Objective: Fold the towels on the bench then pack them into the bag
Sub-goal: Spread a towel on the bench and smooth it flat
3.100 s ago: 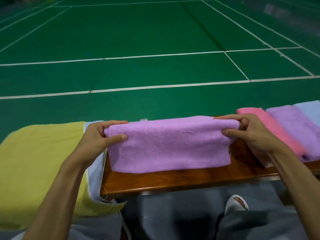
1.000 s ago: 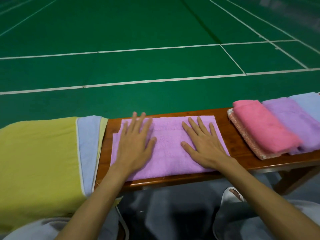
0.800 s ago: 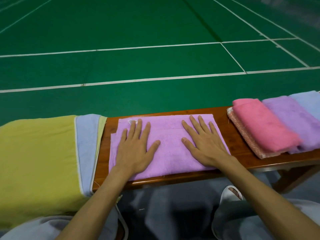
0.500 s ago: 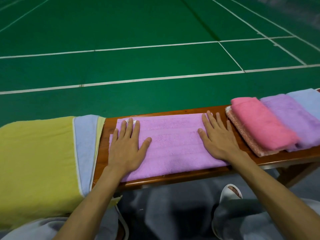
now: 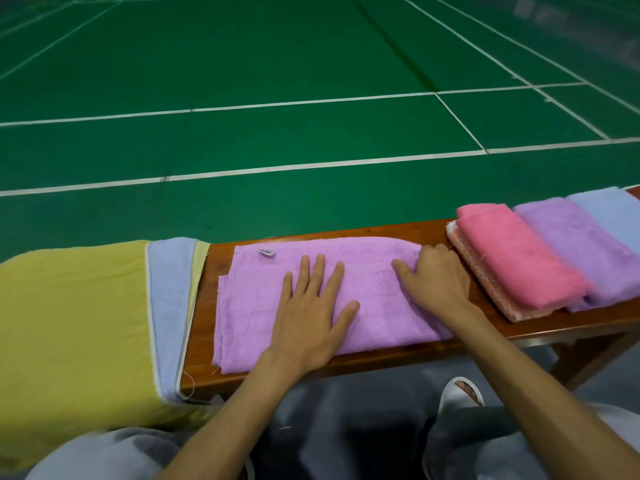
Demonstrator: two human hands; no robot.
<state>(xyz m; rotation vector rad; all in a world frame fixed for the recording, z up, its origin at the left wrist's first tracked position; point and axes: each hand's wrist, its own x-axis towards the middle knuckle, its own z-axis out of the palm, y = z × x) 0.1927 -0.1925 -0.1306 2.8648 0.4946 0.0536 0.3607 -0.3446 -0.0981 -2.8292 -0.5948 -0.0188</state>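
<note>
On the middle of the wooden worktop (image 5: 202,306) lies the folded lilac towel (image 5: 249,306), spanning it from the far edge to the near edge. The left hand (image 5: 311,313) rests flat on the towel's middle with its fingers spread, while the right hand (image 5: 438,280) curls its fingers round the towel's right end. At the worktop's right end a folded pink towel (image 5: 512,258), a purple towel (image 5: 581,244) and a pale blue towel (image 5: 616,213) lie side by side.

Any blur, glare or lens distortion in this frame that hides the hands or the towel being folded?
Head view: soft even light, no harsh glare; left hand, right hand and the lilac towel under them are sharp; the court lines bow slightly from the wide lens; its top-right corner and the lap below are smeared.
</note>
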